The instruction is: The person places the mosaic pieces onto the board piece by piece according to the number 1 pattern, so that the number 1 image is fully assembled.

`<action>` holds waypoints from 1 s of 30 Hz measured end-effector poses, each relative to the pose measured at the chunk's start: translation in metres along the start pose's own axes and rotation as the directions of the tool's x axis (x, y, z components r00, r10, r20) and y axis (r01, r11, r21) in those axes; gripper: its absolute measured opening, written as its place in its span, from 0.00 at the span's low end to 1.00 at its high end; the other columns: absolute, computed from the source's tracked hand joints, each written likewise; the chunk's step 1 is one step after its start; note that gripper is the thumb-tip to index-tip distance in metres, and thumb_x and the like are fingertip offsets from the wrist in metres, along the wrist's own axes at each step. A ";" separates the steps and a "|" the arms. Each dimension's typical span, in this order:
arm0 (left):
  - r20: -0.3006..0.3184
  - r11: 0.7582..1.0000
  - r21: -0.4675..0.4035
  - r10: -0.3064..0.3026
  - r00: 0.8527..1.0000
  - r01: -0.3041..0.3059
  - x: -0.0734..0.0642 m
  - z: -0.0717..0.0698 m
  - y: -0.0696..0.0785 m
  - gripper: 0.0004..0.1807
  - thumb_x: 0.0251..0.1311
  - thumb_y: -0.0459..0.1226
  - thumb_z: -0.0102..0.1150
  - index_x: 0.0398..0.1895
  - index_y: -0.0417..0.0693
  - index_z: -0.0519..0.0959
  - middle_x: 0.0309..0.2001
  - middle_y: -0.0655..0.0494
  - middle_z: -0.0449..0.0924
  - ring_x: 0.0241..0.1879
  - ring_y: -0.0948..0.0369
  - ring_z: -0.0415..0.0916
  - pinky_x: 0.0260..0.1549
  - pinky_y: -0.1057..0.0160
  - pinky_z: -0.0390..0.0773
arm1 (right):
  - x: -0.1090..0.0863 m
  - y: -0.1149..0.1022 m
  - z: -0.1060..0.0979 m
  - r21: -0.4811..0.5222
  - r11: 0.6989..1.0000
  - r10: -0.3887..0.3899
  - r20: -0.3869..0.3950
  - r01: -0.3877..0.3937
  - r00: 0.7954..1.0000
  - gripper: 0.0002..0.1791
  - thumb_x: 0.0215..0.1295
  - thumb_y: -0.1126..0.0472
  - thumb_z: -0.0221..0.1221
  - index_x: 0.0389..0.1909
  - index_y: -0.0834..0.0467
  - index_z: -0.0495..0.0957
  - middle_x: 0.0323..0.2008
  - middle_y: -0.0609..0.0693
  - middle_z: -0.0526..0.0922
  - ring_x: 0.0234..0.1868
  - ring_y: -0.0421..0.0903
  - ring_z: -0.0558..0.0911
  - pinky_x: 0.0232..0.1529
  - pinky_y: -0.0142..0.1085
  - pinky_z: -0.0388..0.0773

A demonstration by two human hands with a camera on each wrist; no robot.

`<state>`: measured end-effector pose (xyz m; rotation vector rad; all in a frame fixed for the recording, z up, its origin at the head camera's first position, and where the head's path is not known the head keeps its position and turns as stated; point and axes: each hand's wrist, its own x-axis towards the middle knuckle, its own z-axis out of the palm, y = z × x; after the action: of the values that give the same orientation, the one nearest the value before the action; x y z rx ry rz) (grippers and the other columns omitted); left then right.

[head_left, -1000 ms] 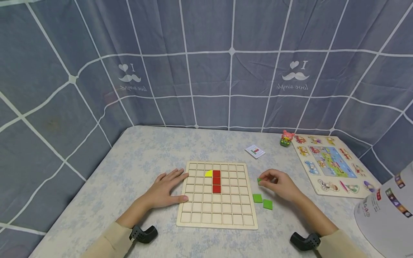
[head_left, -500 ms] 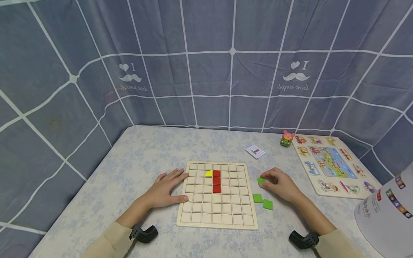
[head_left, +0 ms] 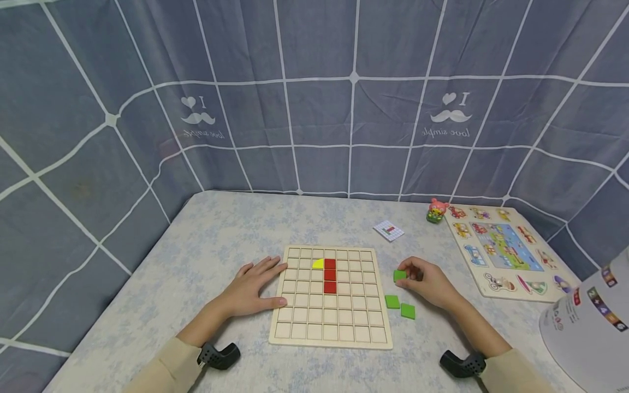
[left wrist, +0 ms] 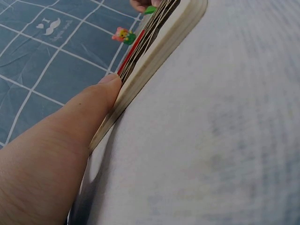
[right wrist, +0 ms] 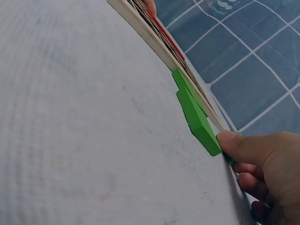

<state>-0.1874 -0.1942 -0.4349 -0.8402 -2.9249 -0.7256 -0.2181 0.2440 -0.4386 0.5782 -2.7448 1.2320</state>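
My left hand (head_left: 254, 287) lies spread at the left side of a wooden grid board (head_left: 330, 331), fingertips and thumb on its edge. In the left wrist view the thumb (left wrist: 89, 105) presses along the board's rim. To the right of the board, my right hand (head_left: 426, 281) pinches a green square tile (head_left: 399, 276) between thumb and fingers. Two more green tiles, one (head_left: 392, 302) by the board's edge and another (head_left: 408, 311) beside it, lie on the table closer to me. Red squares (head_left: 330, 275) form a column on the grid, with a rounded yellow piece (head_left: 318, 264) left of the top one.
Behind the board lies a small pattern card (head_left: 389, 231). A pink and green figurine (head_left: 436, 210) stands at the corner of an animal picture puzzle board (head_left: 506, 252) at the back right. A white tub (head_left: 589, 333) occupies the right front. A grey-blue curtain (head_left: 319, 109) hangs behind the table.
More of the green tile shows at my right fingertips than a second ago, when they mostly covered it. My right hand has shifted only slightly; the left hand and board stay put.
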 end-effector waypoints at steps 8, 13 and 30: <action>0.003 1.000 -0.005 -0.009 1.000 0.009 0.000 0.000 0.000 0.47 0.56 0.62 0.61 0.75 0.53 0.61 0.74 0.47 0.54 0.74 0.46 0.48 0.66 0.35 0.44 | 0.000 -0.001 0.001 0.019 1.000 -0.003 -0.011 0.003 1.000 0.08 0.61 0.63 0.67 0.37 0.58 0.78 0.26 0.45 0.74 0.25 0.39 0.71 0.27 0.32 0.69; 0.002 1.000 -0.003 -0.006 1.000 0.006 0.000 0.000 0.000 0.47 0.56 0.63 0.60 0.75 0.53 0.61 0.75 0.47 0.54 0.74 0.46 0.48 0.66 0.36 0.44 | 0.000 -0.004 0.001 0.060 0.998 0.026 -0.006 -0.026 1.000 0.06 0.62 0.64 0.66 0.37 0.60 0.79 0.27 0.47 0.75 0.25 0.39 0.71 0.25 0.32 0.70; -0.003 1.000 0.005 0.004 1.000 -0.004 0.001 0.001 0.001 0.46 0.57 0.63 0.59 0.75 0.52 0.62 0.74 0.46 0.55 0.74 0.46 0.48 0.65 0.35 0.45 | 0.001 -0.020 0.001 0.227 0.972 0.049 0.073 -0.064 0.996 0.09 0.64 0.65 0.64 0.41 0.64 0.77 0.28 0.52 0.77 0.25 0.42 0.76 0.24 0.31 0.72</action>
<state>-0.1875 -0.1929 -0.4350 -0.8435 -2.9207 -0.7188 -0.2110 0.2310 -0.4244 0.5732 -2.7087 1.5853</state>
